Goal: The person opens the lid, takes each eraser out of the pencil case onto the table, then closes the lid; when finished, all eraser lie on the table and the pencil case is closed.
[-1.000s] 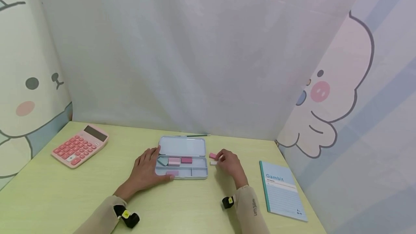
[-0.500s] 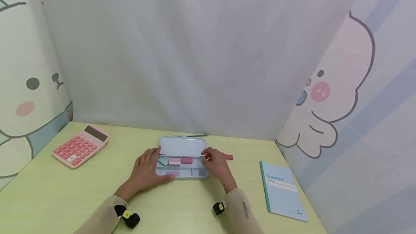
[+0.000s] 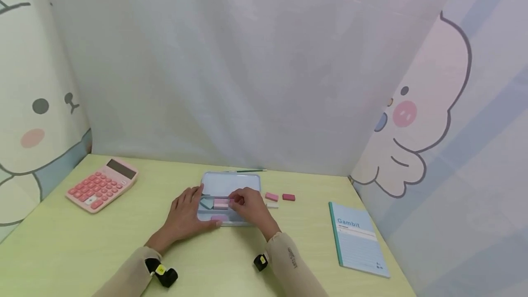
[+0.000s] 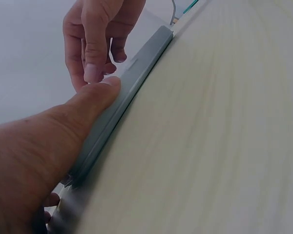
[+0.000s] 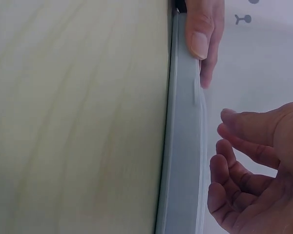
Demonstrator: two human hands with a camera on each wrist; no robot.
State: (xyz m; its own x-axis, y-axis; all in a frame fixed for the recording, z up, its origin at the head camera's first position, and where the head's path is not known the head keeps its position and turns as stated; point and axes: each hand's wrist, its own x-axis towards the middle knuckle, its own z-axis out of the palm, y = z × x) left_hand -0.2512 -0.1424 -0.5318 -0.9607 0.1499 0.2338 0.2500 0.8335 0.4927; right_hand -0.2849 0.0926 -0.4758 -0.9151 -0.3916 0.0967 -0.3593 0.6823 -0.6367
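Observation:
A pale blue pencil case (image 3: 232, 184) lies with its lid laid back on the table. My left hand (image 3: 183, 214) holds its left end, fingers along the side and thumb on the front rim. Over the compartments is my right hand (image 3: 251, 207), thumb and index finger pinching at a pink eraser (image 3: 232, 201), which they mostly hide. Beside that sit a light pink eraser block (image 3: 221, 203) and a teal piece (image 3: 207, 203). A lilac eraser (image 3: 219, 218) is in the front compartment, near my left thumb (image 4: 102, 90). Right of the case lie a pink eraser (image 3: 272, 196), a dark pink eraser (image 3: 288, 197) and a white eraser (image 3: 272, 205).
Behind the case lies a thin dark pencil (image 3: 247, 170). A pink calculator (image 3: 102, 185) is at the far left, and a blue Gambit notebook (image 3: 358, 239) at the right. A grey curtain (image 3: 222, 81) hangs behind the table.
My right hand has left the white eraser on the table and moved left over the case to the pink eraser inside. The loose erasers at the right are uncovered. My left hand stays put.

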